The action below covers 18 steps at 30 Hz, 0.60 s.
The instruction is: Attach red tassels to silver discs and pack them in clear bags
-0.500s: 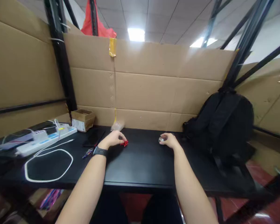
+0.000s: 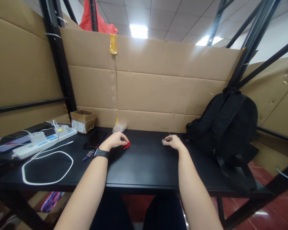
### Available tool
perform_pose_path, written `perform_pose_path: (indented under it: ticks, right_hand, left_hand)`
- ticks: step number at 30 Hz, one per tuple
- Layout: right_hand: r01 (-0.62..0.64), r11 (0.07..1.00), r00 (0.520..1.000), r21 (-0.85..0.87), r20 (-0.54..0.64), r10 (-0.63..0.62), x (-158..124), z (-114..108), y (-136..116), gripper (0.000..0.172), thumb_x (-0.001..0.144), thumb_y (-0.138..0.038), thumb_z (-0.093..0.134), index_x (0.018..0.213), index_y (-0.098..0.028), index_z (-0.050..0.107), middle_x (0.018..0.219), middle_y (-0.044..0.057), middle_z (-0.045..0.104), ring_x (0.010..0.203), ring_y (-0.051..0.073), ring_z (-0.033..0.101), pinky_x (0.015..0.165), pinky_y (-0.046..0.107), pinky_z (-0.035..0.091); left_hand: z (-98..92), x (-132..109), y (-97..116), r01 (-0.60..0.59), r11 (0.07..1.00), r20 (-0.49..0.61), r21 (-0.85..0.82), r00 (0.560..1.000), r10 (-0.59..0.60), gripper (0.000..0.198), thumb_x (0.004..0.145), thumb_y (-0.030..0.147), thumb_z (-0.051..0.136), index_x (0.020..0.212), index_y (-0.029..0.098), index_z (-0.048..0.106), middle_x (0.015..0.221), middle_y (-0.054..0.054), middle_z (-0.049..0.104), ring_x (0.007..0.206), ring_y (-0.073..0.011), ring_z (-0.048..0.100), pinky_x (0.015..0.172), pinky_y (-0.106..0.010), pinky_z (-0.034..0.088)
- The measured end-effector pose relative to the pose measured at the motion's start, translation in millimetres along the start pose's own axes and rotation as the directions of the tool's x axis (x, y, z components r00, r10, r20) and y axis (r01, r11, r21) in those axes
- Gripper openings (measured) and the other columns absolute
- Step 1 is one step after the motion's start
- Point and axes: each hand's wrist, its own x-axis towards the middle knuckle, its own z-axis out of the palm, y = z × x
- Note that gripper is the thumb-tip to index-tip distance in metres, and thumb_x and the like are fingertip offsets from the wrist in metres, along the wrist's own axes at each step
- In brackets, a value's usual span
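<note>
The left hand (image 2: pixel 116 141) pinches a small tangled red bundle (image 2: pixel 126 145) between thumb and fingers, its loose ends showing beyond the fingertips, well back from the front edge of the black bench (image 2: pixel 144 169). The right hand (image 2: pixel 174 142) has thumb and fingers closed on a small round see-through piece (image 2: pixel 164 141), partly hidden by the fingers, toward the back edge and level with the bundle. Bare bench top lies between the two hands. A dark band (image 2: pixel 102 153) circles the left wrist; just beside it, on its left, are a blue trinket (image 2: pixel 88 155) and, farther back, a flat dark slab (image 2: pixel 93 140). Behind the left hand, at the back edge, a crumpled translucent bag (image 2: pixel 119 126) sits against the cardboard wall (image 2: pixel 146 92). An open cardboard box (image 2: pixel 84 121) stands near the back left corner. A white power strip (image 2: pixel 44 143) slants along the left end, with a white cable (image 2: pixel 45 184) looping between it and the front edge. Toward the right end, a black backpack (image 2: pixel 240 121) leans near the rack post (image 2: pixel 244 60).
</note>
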Motion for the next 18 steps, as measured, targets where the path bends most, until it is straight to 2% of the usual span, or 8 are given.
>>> perform_pose_path:
  ticks: [4, 8, 13, 15, 18]
  right_hand:
    - [-0.006, 0.999, 1.000, -0.041, 0.004, 0.006, -2, -2, -4, 0.030, 0.063, -0.021, 0.081, 0.093, -0.017, 0.078, 0.096, 0.008, 0.077, 0.095, 0.026, 0.072, 0.089, 0.033, 0.051]
    - [-0.006, 0.999, 1.000, -0.053, 0.014, 0.007, -3, -2, -5, 0.030, 0.065, -0.022, 0.080, 0.095, -0.018, 0.078, 0.099, 0.008, 0.077, 0.099, 0.026, 0.071, 0.092, 0.034, 0.050]
    - [-0.016, 0.999, 1.000, -0.051, 0.012, 0.017, -4, -2, -7, 0.029, 0.063, -0.020, 0.081, 0.093, -0.018, 0.078, 0.097, 0.009, 0.077, 0.099, 0.026, 0.071, 0.092, 0.033, 0.050]
    - [-0.013, 0.999, 1.000, -0.047, 0.010, 0.014, -4, -2, -8, 0.029, 0.063, -0.020, 0.081, 0.092, -0.018, 0.078, 0.095, 0.009, 0.077, 0.097, 0.025, 0.071, 0.091, 0.032, 0.051]
    - [-0.009, 0.999, 1.000, -0.032, -0.017, 0.008, -4, -2, -7, 0.034, 0.064, -0.024, 0.081, 0.098, -0.017, 0.076, 0.097, 0.010, 0.077, 0.096, 0.024, 0.071, 0.089, 0.032, 0.052]
  left_hand:
    - [-0.5, 1, -3, 0.023, 0.999, -0.027, 0.042, 0.999, -0.022, 0.023, 0.073, 0.036, 0.070, 0.089, 0.023, 0.080, 0.087, -0.003, 0.078, 0.084, -0.0205, 0.070, 0.081, -0.027, 0.048]
    - [1.5, 1, -7, 0.052, 0.997, -0.065, 0.062, 0.997, -0.048, 0.036, 0.069, 0.043, 0.074, 0.099, 0.024, 0.077, 0.103, -0.005, 0.076, 0.098, -0.0238, 0.069, 0.088, -0.029, 0.048]
    - [8.7, 0, -9, 0.112, 0.993, 0.039, -0.027, 0.993, -0.111, 0.078, 0.052, 0.042, 0.086, 0.124, 0.022, 0.066, 0.124, -0.010, 0.069, 0.111, -0.0274, 0.065, 0.097, -0.033, 0.047]
    - [11.3, 1, -10, 0.135, 0.990, 0.083, -0.036, 0.988, -0.132, 0.081, 0.052, 0.037, 0.086, 0.128, 0.021, 0.062, 0.123, -0.012, 0.068, 0.109, -0.0273, 0.065, 0.097, -0.034, 0.048]
    - [13.6, 2, -10, 0.143, 0.990, 0.108, 0.003, 0.984, -0.142, 0.076, 0.058, 0.032, 0.081, 0.130, 0.019, 0.060, 0.121, -0.012, 0.069, 0.106, -0.0265, 0.066, 0.096, -0.035, 0.048]
